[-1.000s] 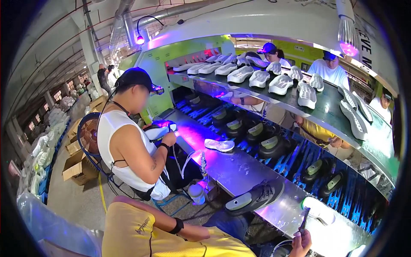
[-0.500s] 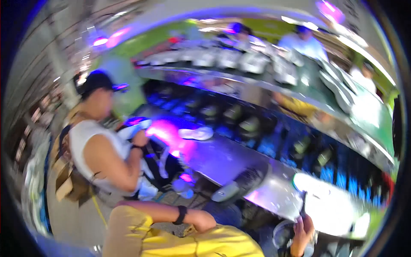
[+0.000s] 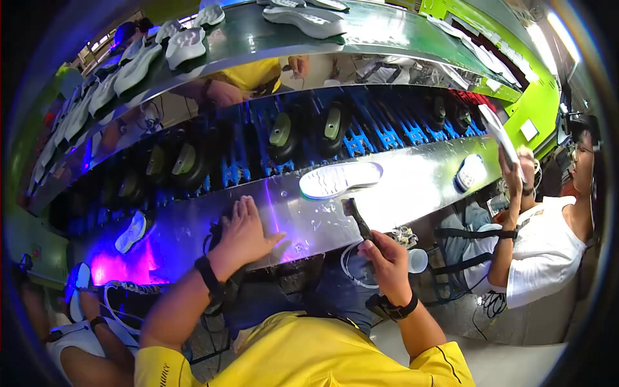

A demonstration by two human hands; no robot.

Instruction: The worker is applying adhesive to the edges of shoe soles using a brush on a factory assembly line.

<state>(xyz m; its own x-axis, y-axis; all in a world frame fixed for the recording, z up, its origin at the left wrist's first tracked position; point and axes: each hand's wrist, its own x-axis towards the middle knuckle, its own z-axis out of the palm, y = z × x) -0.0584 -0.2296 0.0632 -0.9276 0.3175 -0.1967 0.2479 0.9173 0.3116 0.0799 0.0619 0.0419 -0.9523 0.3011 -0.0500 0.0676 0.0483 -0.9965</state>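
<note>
My right hand is closed round the dark handle of a brush, its head tilted up at the bench edge. Just beyond the brush, a white shoe sole lies on the metal bench, apart from the bristles. My left hand is held flat over the near edge of the bench, fingers stretched and thumb out. Some dark item shows partly behind its wrist; I cannot make out what it is. A clear cup is beside my right hand.
Beyond the bench runs a blue-and-black conveyor carrying dark shoe pieces. Above it, a green shelf bears several pale soles. At right a co-worker raises a sole; another person is at lower left. Purple light falls on the left bench.
My view has swung from left to right and steadied. My left hand has risen from my lap to the bench edge and opened out. The brush is still in my right hand.
</note>
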